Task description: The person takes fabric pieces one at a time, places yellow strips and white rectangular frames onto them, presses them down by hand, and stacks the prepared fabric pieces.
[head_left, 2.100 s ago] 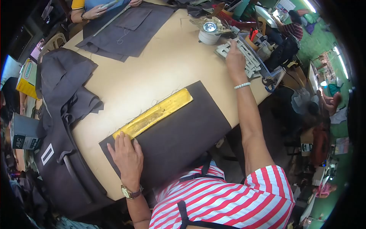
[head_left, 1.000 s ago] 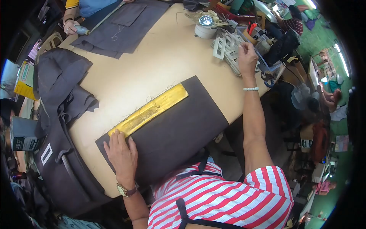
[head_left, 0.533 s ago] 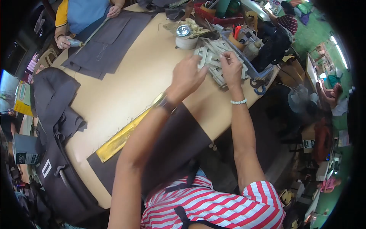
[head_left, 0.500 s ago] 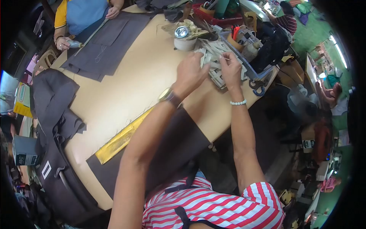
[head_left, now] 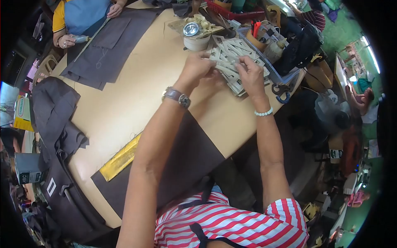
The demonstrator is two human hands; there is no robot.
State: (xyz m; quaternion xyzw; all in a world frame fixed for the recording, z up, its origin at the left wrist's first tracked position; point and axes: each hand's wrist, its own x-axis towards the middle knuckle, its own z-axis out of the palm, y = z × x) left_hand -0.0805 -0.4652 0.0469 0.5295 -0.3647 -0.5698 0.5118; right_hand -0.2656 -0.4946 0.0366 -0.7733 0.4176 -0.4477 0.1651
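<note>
A heap of pale strips (head_left: 230, 46) with small dark marks, like labels, lies at the far right of the table. Over its left edge, my left hand (head_left: 197, 69) is closed, pinching one pale strip between thumb and fingers. My right hand (head_left: 252, 78) hovers over the heap's right side, its thumb and forefinger slightly parted near the strip's other end; the rest of its fingers curl in. Nearer me, a dark fabric panel (head_left: 188, 142) hangs over the table edge, with a shiny yellow strip (head_left: 120, 159) on top, partly hidden by my left forearm.
A white pot with a round metal lid (head_left: 190, 29) stands behind the heap. To its right are a blue-grey tray (head_left: 271, 68) of tools and scissors (head_left: 281, 91). Across the table, a person's hand (head_left: 66, 41) holds a bottle-like object by dark cloth (head_left: 109, 45). Dark fabric (head_left: 53, 107) drapes on the left.
My left hand has shifted left, drawing away from my right hand, and its wrist has turned. The right hand's thumb and forefinger have come apart. The view has moved slightly.
</note>
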